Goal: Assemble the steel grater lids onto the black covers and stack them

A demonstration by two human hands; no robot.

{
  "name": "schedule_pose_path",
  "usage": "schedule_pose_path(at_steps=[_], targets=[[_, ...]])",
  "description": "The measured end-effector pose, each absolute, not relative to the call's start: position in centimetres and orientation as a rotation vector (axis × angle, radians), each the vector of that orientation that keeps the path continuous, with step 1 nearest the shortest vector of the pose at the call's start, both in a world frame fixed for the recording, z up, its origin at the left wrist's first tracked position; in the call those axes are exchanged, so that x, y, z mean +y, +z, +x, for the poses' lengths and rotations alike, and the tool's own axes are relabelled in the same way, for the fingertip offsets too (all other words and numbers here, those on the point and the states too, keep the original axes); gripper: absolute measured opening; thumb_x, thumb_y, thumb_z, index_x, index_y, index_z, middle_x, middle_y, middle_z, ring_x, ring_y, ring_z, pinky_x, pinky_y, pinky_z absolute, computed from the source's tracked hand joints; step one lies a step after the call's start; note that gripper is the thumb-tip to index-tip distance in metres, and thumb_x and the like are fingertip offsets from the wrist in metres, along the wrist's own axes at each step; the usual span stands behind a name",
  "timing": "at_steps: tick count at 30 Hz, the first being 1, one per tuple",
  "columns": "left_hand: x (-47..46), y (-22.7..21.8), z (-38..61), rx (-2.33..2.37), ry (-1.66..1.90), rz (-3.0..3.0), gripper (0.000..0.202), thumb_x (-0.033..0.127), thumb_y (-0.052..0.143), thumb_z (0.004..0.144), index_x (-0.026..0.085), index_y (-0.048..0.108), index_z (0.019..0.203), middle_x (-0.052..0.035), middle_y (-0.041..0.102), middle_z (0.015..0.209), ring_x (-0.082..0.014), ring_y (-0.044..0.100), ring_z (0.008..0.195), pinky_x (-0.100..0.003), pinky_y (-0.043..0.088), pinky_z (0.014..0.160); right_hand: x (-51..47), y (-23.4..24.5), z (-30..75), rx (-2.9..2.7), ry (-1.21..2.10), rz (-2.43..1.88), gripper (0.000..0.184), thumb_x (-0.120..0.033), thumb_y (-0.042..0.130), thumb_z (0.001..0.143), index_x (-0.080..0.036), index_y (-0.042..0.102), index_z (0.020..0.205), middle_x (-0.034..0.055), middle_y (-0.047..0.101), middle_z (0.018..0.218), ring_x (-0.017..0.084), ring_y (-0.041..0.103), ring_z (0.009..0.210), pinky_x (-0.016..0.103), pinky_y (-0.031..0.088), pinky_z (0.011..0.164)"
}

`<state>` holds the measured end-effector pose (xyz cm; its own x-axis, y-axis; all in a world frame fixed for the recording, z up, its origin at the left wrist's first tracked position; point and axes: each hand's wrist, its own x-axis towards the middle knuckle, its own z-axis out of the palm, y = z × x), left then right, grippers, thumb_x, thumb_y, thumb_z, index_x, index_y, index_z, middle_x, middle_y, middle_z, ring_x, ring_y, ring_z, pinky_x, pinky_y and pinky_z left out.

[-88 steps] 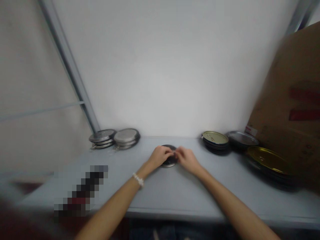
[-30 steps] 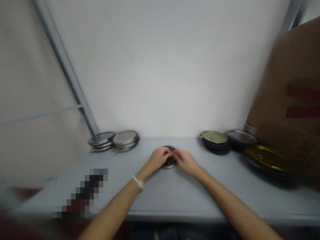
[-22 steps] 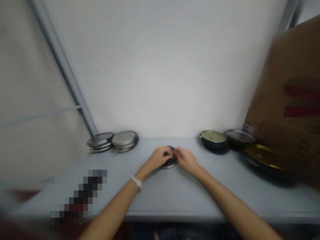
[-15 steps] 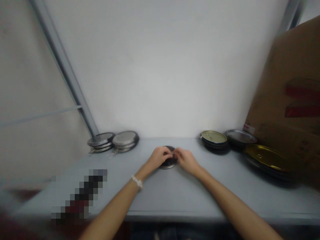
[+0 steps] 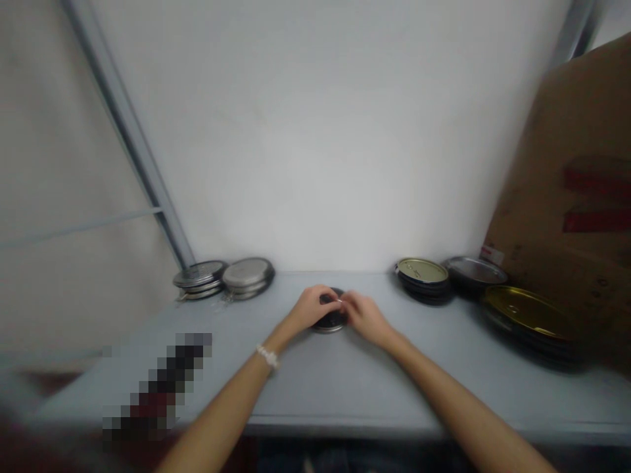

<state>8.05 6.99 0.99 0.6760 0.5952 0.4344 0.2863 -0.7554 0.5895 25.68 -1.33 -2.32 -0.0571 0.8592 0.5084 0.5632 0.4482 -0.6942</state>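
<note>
A round, dark lid-like disc with a silvery rim (image 5: 329, 322) lies flat on the grey table (image 5: 340, 384). Over its left side my left hand (image 5: 314, 306) is bent, thumb and forefinger pinched together near the middle. From the right, my right hand (image 5: 367, 316) meets it with curled fingers, also pinching. A small pale, thin thing (image 5: 340, 301) shows between the fingertips of both hands; it is too small and blurred to name. The hands cover part of the disc.
At the back left stand two low stacks of round lids, one dark (image 5: 200, 276) and one silvery (image 5: 246, 272). To the right are stacks with a pale gold top (image 5: 422, 270), a grey top (image 5: 476, 269) and a gold top (image 5: 530, 312), beside a cardboard box (image 5: 566, 197).
My left hand has shifted very slightly left and up, its fingers still at the disc's middle. The pale thing between the fingertips shows more clearly. My right hand has barely moved.
</note>
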Motion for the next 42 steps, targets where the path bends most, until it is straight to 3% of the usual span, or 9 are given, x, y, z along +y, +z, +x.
schedule_pose_path(at_steps=[6,10,17,19,25,29,32,42], targets=[[7.0,1.6,8.0,0.615,0.789,2.164,0.021,0.032,0.067,0.082,0.014,0.078,0.084,-0.0071,0.077,0.084,-0.0203,0.068,0.079,-0.029,0.051,0.078,-1.6,-2.4,25.2,-1.658,0.513,-1.189,0.009,-0.029,0.050,0.098,-0.021,0.054,0.102,-0.0012,0.068,0.078,0.013,0.057,0.060,0.025,0.043,0.059],[7.0,1.2,8.2,0.556,0.766,2.044,0.019,0.029,0.072,0.076,0.013,0.077,0.084,-0.0075,0.077,0.084,-0.0203,0.069,0.080,-0.029,0.052,0.077,-1.9,-2.1,24.7,-1.663,0.549,-1.143,0.029,-0.032,0.064,0.090,-0.021,0.054,0.115,0.0027,0.070,0.099,0.013,0.059,0.067,0.025,0.046,0.063],[7.0,1.3,8.2,0.536,0.733,2.009,0.019,0.027,0.072,0.075,0.011,0.076,0.086,-0.0053,0.073,0.074,-0.0170,0.066,0.069,-0.027,0.052,0.071,-1.4,-2.0,24.8,-1.577,0.639,-1.158,0.016,-0.028,0.062,0.087,-0.018,0.062,0.099,-0.0018,0.065,0.070,0.013,0.059,0.057,0.024,0.045,0.056],[7.0,1.7,8.0,0.535,0.703,2.071,0.018,0.025,0.070,0.076,0.012,0.076,0.087,-0.0053,0.074,0.076,-0.0170,0.066,0.070,-0.027,0.051,0.071,-1.2,-2.2,25.0,-1.564,0.635,-1.168,0.011,-0.020,0.059,0.085,-0.018,0.063,0.095,-0.0018,0.066,0.069,0.013,0.059,0.057,0.023,0.045,0.056],[6.4,2.3,6.3,0.623,0.629,2.325,0.016,0.024,0.066,0.081,0.014,0.078,0.087,-0.0060,0.076,0.083,-0.0176,0.067,0.076,-0.025,0.049,0.071,-0.9,-2.6,24.7,-1.686,0.476,-1.251,0.021,-0.003,0.055,0.073,-0.017,0.067,0.084,-0.0009,0.068,0.072,0.013,0.058,0.064,0.022,0.042,0.060],[6.0,1.7,5.1,0.675,0.601,2.340,0.016,0.025,0.068,0.080,0.013,0.078,0.086,-0.0059,0.076,0.079,-0.0163,0.065,0.070,-0.024,0.047,0.066,-1.2,-2.6,24.1,-1.777,0.479,-1.266,0.015,-0.005,0.059,0.077,-0.017,0.067,0.081,-0.0017,0.065,0.066,0.012,0.056,0.059,0.021,0.038,0.056],[5.8,1.3,4.7,0.675,0.563,2.301,0.016,0.027,0.071,0.079,0.013,0.078,0.083,-0.0061,0.075,0.077,-0.0160,0.065,0.068,-0.023,0.047,0.063,-1.4,-2.4,24.1,-1.878,0.402,-1.202,0.011,-0.006,0.062,0.081,-0.016,0.067,0.080,0.0005,0.066,0.073,0.013,0.057,0.066,0.022,0.039,0.062],[6.1,1.2,4.4,0.588,0.612,2.464,0.010,0.023,0.071,0.082,0.020,0.081,0.083,-0.0043,0.079,0.087,-0.0190,0.069,0.083,-0.027,0.048,0.082,-0.8,-3.2,25.2,-2.066,0.181,-1.135,0.018,-0.004,0.063,0.083,-0.020,0.071,0.081,0.0039,0.069,0.085,0.019,0.060,0.086,0.032,0.044,0.085]])
